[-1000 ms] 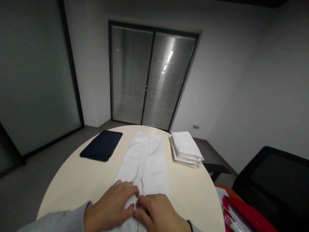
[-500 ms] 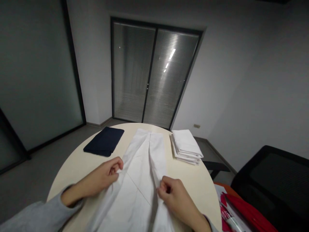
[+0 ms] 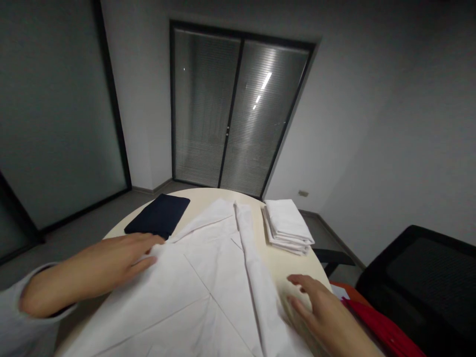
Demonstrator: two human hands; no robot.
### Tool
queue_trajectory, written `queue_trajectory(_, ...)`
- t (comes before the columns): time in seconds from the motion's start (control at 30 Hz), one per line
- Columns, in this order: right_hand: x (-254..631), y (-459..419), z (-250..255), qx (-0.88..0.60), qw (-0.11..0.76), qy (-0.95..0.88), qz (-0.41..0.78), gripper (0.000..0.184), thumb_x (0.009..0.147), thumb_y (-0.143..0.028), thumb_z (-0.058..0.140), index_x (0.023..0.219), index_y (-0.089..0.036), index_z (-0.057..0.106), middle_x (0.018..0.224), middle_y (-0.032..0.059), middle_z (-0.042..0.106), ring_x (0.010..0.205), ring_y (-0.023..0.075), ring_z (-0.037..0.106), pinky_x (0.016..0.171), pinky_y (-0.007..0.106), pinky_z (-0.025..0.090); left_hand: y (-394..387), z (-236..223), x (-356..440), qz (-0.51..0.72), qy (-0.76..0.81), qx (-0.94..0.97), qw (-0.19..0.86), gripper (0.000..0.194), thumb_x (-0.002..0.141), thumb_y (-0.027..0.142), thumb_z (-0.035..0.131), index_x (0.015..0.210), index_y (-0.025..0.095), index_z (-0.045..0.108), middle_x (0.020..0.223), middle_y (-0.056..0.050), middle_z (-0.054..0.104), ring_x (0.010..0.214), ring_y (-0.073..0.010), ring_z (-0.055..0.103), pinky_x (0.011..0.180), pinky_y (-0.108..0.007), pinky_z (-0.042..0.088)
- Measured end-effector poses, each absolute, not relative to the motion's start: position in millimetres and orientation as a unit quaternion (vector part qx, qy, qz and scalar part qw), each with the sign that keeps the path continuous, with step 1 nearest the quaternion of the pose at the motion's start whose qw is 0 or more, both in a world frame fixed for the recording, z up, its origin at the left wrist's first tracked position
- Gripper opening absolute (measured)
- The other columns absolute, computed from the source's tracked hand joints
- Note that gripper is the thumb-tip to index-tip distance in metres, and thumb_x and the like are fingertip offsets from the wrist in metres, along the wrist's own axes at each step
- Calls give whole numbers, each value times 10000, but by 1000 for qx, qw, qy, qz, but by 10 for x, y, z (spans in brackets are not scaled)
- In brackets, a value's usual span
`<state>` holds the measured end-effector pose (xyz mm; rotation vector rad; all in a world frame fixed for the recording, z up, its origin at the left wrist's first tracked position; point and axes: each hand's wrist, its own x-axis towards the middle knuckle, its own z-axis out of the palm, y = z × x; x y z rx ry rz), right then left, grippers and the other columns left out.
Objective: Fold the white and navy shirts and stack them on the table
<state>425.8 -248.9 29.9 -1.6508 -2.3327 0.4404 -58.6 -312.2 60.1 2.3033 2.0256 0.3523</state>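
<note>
A large white cloth (image 3: 208,277) with straight crease lines lies spread along the table, and its near part runs out of view. My left hand (image 3: 122,255) rests at the cloth's left edge. Its fingers are stretched out and the thumb stands apart from them. To the right of the cloth, my right hand (image 3: 320,307) hovers with fingers apart and nothing in them; it is slightly blurred. A folded dark navy cloth (image 3: 158,213) lies just beyond my left fingertips. At the right back sits a stack of folded white cloths (image 3: 288,223).
Everything lies on a round pale table (image 3: 273,258). A black mesh chair (image 3: 420,277) stands to the right, with a red item (image 3: 383,322) near its seat. Behind the table is a dark-framed glass panel with blinds (image 3: 238,114).
Both hands have loosened from closed grips and moved outward, left hand to the left, right hand to the right. The white cloth's left side has opened out wider.
</note>
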Motion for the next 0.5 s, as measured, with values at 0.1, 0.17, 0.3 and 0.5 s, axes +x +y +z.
queue_trajectory(0.1,3740,-2594,441,-418,121,-888,148,484,985,-434,547,1447,-290,573,1541,84,543,1437,283,479,1231,500,353,-2504,691,200,84,506,849,128,445,1030,409,457,1430,253,577,1441,-50,649,1307,-214,614,1129,-326,436)
queue_trajectory(0.17,3431,-2603,316,-317,86,-928,178,566,970,-400,613,1519,-319,499,1628,41,449,1496,252,416,1257,456,336,-2052,513,637,64,481,865,132,605,1005,417,508,1546,155,446,1573,-140,519,1435,-256,500,1195,-363,371)
queue_trajectory(0.3,3186,-2395,-324,-234,88,-962,113,633,966,-513,650,1520,-243,504,1583,70,514,1442,302,499,1185,457,455,-1389,-57,984,23,516,849,114,735,1049,524,388,1637,99,272,1703,-168,282,1572,-288,271,1265,-442,239)
queue_trajectory(0.5,3223,-2097,-1029,-143,201,-964,-99,397,1073,-484,465,1418,-308,550,1393,-5,691,1214,249,688,984,386,606,-956,-272,631,39,607,793,42,724,1059,619,258,1616,166,354,1676,-142,361,1529,-311,360,1222,-485,279)
